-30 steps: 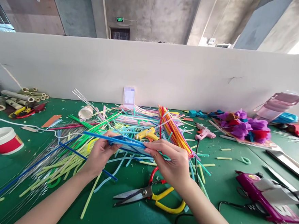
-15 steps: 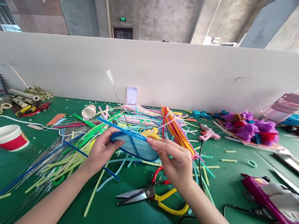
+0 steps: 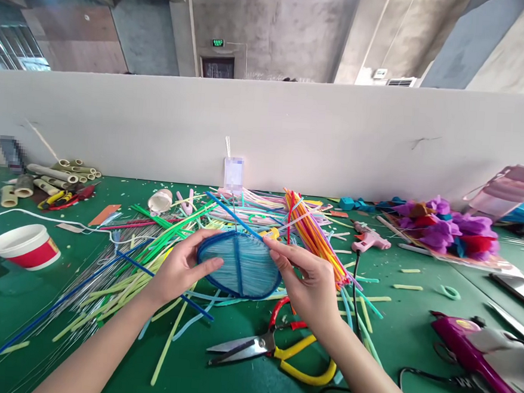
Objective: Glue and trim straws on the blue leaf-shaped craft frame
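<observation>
My left hand grips the left end of a blue oval piece, thumb on its near face and fingers behind. The piece has a darker blue fuzzy rim, light-blue strands across it and a dark band down the middle. At its upper right edge, my right hand pinches a blue pipe cleaner between thumb and index finger. This strip slants up to the left above the rim. Below the hands lie scissors with red and yellow handles, blades spread. A yellow glue gun is mostly hidden behind the piece.
Loose green pipe cleaners and thin wires cover the left side. An orange bundle lies behind my right hand. A paper cup stands left; a pink glue gun, purple flowers and a magenta tool are right.
The oval piece has tilted so more of its face shows, its dark band now nearly upright. The blue pipe cleaner slants more steeply. My left thumb lies further across the face.
</observation>
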A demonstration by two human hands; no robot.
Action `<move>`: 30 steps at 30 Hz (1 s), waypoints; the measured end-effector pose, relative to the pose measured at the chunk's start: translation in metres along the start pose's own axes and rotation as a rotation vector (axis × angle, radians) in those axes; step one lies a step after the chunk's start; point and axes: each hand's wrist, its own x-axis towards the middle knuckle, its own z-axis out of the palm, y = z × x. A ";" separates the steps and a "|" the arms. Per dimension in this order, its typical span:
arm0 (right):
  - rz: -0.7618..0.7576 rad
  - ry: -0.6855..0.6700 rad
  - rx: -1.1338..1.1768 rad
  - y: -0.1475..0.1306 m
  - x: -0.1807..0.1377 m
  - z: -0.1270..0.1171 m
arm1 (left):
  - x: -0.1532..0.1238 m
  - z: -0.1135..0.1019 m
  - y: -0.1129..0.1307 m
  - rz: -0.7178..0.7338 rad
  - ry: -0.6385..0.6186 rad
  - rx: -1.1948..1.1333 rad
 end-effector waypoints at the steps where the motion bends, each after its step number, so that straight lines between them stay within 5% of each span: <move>1: -0.009 -0.015 -0.010 0.000 0.000 -0.001 | -0.001 0.000 0.004 0.002 -0.018 -0.005; 16: -0.252 -0.126 -0.223 -0.003 -0.004 -0.005 | 0.009 0.024 0.038 0.120 0.224 -0.079; 30: -0.327 -0.145 -0.379 -0.013 0.001 -0.002 | 0.010 0.033 0.030 0.223 0.335 0.148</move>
